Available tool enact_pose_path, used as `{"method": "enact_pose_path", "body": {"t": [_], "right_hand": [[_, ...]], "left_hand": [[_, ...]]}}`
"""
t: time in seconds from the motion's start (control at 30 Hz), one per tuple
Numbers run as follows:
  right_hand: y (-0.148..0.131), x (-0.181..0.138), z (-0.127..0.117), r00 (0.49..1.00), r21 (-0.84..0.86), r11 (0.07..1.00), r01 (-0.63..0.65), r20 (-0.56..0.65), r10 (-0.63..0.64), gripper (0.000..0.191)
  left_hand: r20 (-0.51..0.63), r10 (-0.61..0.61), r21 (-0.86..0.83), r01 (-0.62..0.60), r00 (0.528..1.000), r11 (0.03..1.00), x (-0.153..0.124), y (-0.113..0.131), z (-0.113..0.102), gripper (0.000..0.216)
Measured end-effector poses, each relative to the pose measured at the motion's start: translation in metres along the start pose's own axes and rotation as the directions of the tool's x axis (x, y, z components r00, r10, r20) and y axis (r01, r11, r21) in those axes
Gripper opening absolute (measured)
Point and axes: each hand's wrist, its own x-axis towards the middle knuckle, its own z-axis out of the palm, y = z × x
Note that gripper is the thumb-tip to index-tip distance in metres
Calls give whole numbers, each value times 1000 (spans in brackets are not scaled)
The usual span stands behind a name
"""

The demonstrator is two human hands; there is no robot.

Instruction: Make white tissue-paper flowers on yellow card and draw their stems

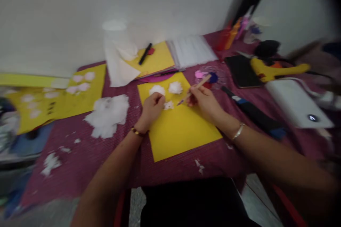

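Yellow sheet (183, 127) lies on the cloth-covered desk (80, 170), under both hands. Feed at my end is blurred. Right hand (205, 102) pinches a brush (204, 81), purplish tip over the sheet; I can't tell if it touches. Left hand (151, 109) has its fingers curled close together beside a small speckled white piece (168, 105); whether they grip it, I cannot tell. Progress, my reading: partway. 2 white tufts (176, 87) sit toward the far edge, no paint that I can make out on them; the small piece makes 3. Near half is plain yellow. Pink-dotted sheets (81, 105) at far left look further along. White scraps (109, 116) piled left of the sheet; pink paint (199, 74) and blue paint (214, 77) just beyond the right hand.
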Motion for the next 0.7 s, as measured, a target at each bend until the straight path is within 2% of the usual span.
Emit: {"method": "enact_pose_path", "body": {"t": [0.1,0.17,0.23,0.3,0.33,0.43,0.5,0.6,0.7], "right_hand": [[3,0,1,1000,-2,1000,-14,16,14,18],[3,-1,1,999,-20,1000,-19,34,20,18],[3,-2,1,998,-30,999,-16,59,18,19],[3,-3,2,998,-32,999,-10,68,12,19],[3,-4,2,998,-33,999,-8,64,10,19],[4,-3,3,998,-39,999,-7,57,9,20],[4,-2,3,998,-40,999,-2,62,4,20],[4,-2,3,998,-49,999,6,58,-3,21],[4,-2,2,998,-64,998,18,66,-13,21]], "left_hand": [[6,-2,19,2,1000,1000,-14,2,-12,22],[64,81,87,-87,995,992,-33,2,-27,23],[131,163,250,-192,978,949,-57,-2,-46,25],[204,197,425,-268,959,865,-81,-10,-68,24],[201,197,513,-274,960,813,-91,-17,-79,21],[114,186,781,-204,976,590,-108,-39,-107,21],[63,180,853,-147,982,502,-111,-52,-118,21],[42,185,868,-128,982,479,-108,-62,-123,23],[49,187,829,-144,981,541,-104,-64,-121,23]]}}
